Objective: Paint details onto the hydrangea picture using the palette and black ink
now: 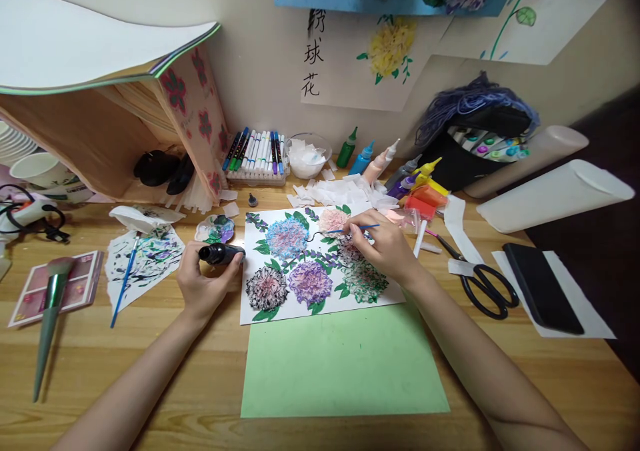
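My right hand (374, 243) is closed around a thin blue paintbrush (337, 230), its tip down at the white paper (323, 319) between the blue and the pale pink flower. A short dark curved line shows by the tip. In my left hand (204, 284) is a small black bottle (219, 254), tilted, with its mouth to the left, beside the paper's left edge. Ruffled flowers in several colours with green painted leaves cover the paper. Under its lower edge lies a light green sheet (345, 364).
Left are a paint palette (215, 228), a second paintbrush (131, 268) on stained tissue and a large makeup brush (53, 324). Markers (257, 152), paint bottles (346, 148) and torn white paper (345, 191) line the back. Black-handled scissors (485, 288) and a black phone (543, 288) lie right.
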{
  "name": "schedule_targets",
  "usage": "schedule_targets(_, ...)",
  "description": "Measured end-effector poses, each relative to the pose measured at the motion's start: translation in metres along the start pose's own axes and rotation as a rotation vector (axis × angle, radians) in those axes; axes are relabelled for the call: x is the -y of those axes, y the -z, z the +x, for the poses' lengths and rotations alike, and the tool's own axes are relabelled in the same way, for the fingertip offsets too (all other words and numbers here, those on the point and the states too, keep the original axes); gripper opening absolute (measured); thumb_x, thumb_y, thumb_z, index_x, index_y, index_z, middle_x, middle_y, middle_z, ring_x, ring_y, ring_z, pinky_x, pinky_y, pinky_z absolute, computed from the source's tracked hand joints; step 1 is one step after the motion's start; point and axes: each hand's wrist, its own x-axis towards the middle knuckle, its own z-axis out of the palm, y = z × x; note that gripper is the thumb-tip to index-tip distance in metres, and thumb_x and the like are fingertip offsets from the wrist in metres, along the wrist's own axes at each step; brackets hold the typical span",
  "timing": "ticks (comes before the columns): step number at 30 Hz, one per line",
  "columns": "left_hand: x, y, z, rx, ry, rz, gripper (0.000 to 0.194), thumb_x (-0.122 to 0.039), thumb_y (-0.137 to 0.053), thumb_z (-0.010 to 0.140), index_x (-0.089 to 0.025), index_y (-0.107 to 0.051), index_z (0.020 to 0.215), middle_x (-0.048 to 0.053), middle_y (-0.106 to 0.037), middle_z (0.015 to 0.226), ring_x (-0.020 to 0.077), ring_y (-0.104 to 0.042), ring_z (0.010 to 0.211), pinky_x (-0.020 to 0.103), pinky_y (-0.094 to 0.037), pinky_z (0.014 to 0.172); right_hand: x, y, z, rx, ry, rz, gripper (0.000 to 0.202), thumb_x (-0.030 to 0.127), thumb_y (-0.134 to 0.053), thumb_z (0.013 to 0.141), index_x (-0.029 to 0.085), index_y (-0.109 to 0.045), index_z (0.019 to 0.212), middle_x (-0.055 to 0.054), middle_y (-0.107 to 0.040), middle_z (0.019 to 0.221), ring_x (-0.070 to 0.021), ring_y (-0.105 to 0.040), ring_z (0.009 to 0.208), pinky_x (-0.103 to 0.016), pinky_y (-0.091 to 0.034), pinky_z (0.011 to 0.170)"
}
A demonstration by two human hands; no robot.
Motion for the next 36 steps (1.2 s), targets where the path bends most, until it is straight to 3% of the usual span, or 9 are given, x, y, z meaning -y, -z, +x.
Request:
schedule_targets(13,-0.0001,-0.0008,0.0005,-0.005,-0.013,-0.012,0.033,-0.027,-0.076,0.064,-0.02,-0.047,0.077,-0.003,-0.048,0.073,0.0141,-0.05,0.068,0.026,-0.04,0.062,0.0059,0.0015,-0.0004,-0.032,0.086,-0.037,0.013,0.017,-0.044,0.089,0.019,-0.057,0.085,-0.004,-0.064,0.079,-0.0171,-0.057,0.078,-0.03,-0.045,0.07)
schedule_targets(31,-0.0006,-0.0001,0.0002,0.009,0.001,-0.002,0.032,-0.029,-0.075,0.064,-0.02,-0.046,0.075,-0.003,-0.047,0.072,0.0143,-0.049,0.067,0.027,-0.039,0.061,0.0089,0.0037,0.0002,-0.024,0.091,-0.046,0.012,0.017,-0.046,0.088,0.019,-0.057,0.085,-0.005,-0.063,0.076,-0.0175,-0.057,0.076,-0.03,-0.046,0.067)
schedule_targets(36,-0.0006,-0.001,0.0004,0.009,0.006,0.0,0.032,-0.029,-0.075,0.065,-0.02,-0.047,0.076,-0.002,-0.048,0.072,0.0145,-0.049,0.068,0.027,-0.039,0.061,0.0084,0.0038,0.0,0.022,0.105,-0.035,0.014,0.018,-0.044,0.089,0.018,-0.057,0.085,-0.005,-0.063,0.075,-0.0179,-0.057,0.077,-0.03,-0.047,0.068)
